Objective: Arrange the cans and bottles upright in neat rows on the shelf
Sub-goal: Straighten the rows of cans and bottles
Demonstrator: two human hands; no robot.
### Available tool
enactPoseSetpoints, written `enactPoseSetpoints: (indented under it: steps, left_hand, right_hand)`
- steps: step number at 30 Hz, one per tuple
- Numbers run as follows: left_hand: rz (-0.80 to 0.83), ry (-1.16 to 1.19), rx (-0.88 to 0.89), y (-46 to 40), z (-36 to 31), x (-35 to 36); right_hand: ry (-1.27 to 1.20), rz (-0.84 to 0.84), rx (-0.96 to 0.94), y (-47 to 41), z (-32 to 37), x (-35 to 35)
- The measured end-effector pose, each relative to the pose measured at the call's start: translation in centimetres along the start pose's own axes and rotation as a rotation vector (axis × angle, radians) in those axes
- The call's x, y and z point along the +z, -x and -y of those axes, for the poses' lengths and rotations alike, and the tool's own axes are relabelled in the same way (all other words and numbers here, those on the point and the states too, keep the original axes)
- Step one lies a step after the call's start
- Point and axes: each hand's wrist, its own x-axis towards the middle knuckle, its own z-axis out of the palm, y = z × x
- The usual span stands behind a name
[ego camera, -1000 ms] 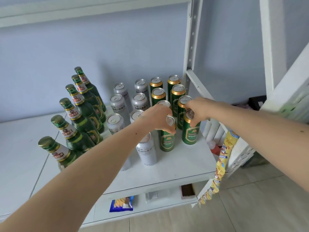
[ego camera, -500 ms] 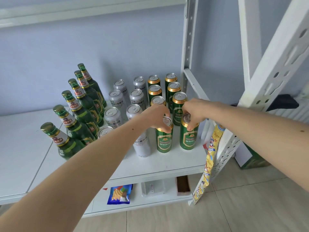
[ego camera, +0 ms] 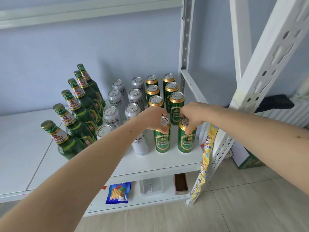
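Head view. On the white shelf (ego camera: 167, 163), near its front right corner, stand two green beer cans, upright and close but apart. The left hand (ego camera: 151, 118) has its grip closed round the top rim of the left green can (ego camera: 161, 141), fingertips curled over the lid edge. The right hand (ego camera: 192, 114) pinches the rim of the right green can (ego camera: 185, 139) likewise. Behind them run two rows of green cans (ego camera: 175, 104) toward the shelf's back edge, then silver cans (ego camera: 115, 99) and green glass bottles (ego camera: 83, 104) to the left.

Judgement: the cans look sealed, so moderately heavy, rigid, smooth-walled and liable to slip or dent. The rim hold suits sliding; lifting calls for a grasp round the body.
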Motion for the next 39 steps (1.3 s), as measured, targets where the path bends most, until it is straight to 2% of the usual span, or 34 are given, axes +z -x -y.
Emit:
enactPoseSetpoints:
  steps: [2,4,7,9,13,16,28,39]
  left_hand:
    - [-0.006,0.06,-0.041,-0.2,0.1,-0.4]
    - [-0.098,0.086,-0.085,-0.8,0.7,-0.9]
    - [-0.26,0.107,-0.148,-2.0,2.0,-1.8]
    - [-0.286,0.069,-0.167,-2.8,2.8,-2.2]
    - [-0.21,0.01,-0.14,-4.7,4.0,-2.5]
    - [-0.166,-0.002,-0.087,-5.8,4.4,-2.1]
    - [-0.1,-0.058,-0.09,-9.1,5.2,-2.3]
    - [-0.043,0.05,-0.085,-8.2,4.6,-2.4]
  right_hand:
    - [-0.01,0.041,0.004,-0.2,-0.1,-0.5]
    - [-0.05,0.035,0.024,-0.4,-0.2,-1.6]
    - [-0.125,-0.085,0.094,-1.2,-0.7,-3.5]
    - [-0.155,-0.164,0.151,-2.1,-0.9,-4.2]
    - [-0.17,-0.21,0.167,-4.7,-1.0,-4.1]
    - [-0.172,-0.185,0.147,-5.9,-0.8,-3.9]
    - [-0.087,-0.146,0.13,-9.8,-1.3,-4.1]
    - [-0.094,-0.055,0.121,-9.3,-1.0,-4.6]
